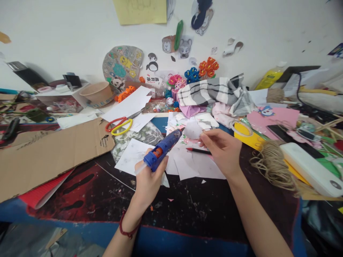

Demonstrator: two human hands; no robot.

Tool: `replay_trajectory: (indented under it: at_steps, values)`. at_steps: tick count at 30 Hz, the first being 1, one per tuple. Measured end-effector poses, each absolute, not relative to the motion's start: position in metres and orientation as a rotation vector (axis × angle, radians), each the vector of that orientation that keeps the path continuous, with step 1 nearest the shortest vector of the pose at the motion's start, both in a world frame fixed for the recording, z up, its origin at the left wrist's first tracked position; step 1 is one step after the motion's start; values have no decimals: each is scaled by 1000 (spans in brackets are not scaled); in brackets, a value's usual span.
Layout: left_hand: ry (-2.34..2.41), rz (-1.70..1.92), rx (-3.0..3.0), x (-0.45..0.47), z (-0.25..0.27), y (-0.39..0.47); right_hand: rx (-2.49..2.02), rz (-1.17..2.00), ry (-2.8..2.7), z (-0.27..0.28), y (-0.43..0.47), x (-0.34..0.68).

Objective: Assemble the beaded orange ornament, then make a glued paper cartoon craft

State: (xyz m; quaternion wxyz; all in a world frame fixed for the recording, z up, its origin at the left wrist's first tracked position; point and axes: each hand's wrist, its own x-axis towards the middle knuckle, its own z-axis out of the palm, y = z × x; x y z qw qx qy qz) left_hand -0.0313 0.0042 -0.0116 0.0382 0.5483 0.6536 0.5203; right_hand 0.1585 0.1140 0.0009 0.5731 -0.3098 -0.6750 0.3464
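Left hand (150,178) is gripping a blue glue gun (164,149) over the papers (186,167), right hand (225,150) pinching a pale round piece (192,130) by its nozzle (182,130). Behind: white box (76,95) with reddish stuff (68,103), brown tub (95,95), bottle (271,76) of yellow liquid (266,82).

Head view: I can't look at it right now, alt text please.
A person's left grip holds a blue glue gun, its tip close to a small pale piece that the right grip appears to pinch. White papers lie beneath; scissors and cardboard are to the left, twine to the right.
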Motion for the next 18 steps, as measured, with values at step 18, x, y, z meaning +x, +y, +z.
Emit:
replay_trajectory:
  at_steps: [18]
  values:
    - [1955, 1435, 1685, -32, -12, 2, -750, 793, -1548, 3, 114, 158]
